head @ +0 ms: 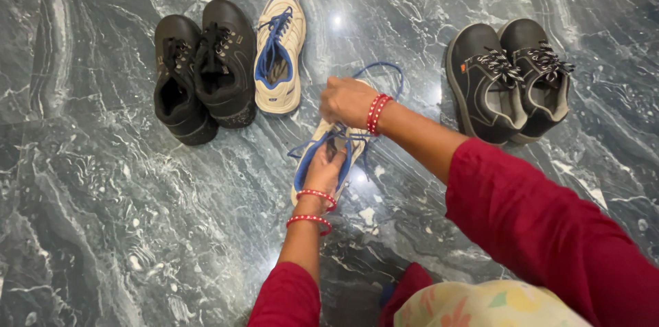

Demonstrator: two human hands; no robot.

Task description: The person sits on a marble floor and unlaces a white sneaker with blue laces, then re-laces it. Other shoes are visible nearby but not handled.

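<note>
While the left hand grips the cream shoe at frame centre, the right hand pinches its blue lace just above.

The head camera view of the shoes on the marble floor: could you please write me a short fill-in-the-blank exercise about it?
1. The cream sneaker under both hands has laces coloured ____.
2. The right hand pulls the ____ upward in a loop.
3. The matching cream sneaker lies beside a pair of ____ boots.
4. The left hand rests on the sneaker's ____.

Missing words: blue; lace; black; opening
</note>
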